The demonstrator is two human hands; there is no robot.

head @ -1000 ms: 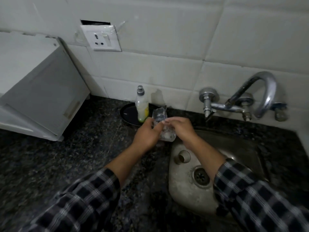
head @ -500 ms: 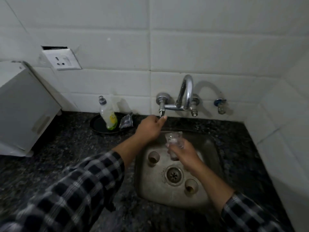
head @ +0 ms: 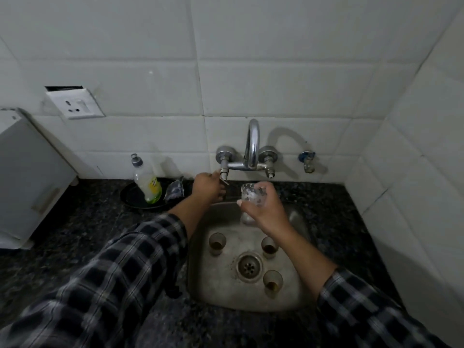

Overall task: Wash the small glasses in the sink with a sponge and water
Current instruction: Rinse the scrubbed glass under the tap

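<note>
No words, brands or numbers can be read anywhere in this view. The one printed label is the yellow-green one on the plastic bottle (head: 147, 183), which stands in the dark dish (head: 126, 195) on the bench (head: 75, 234). Its print is too small and blurred to make out.

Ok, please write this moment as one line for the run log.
left hand: grips tap handle | right hand: holds soapy glass over sink | in sink: three dirty glasses stand upright
</note>
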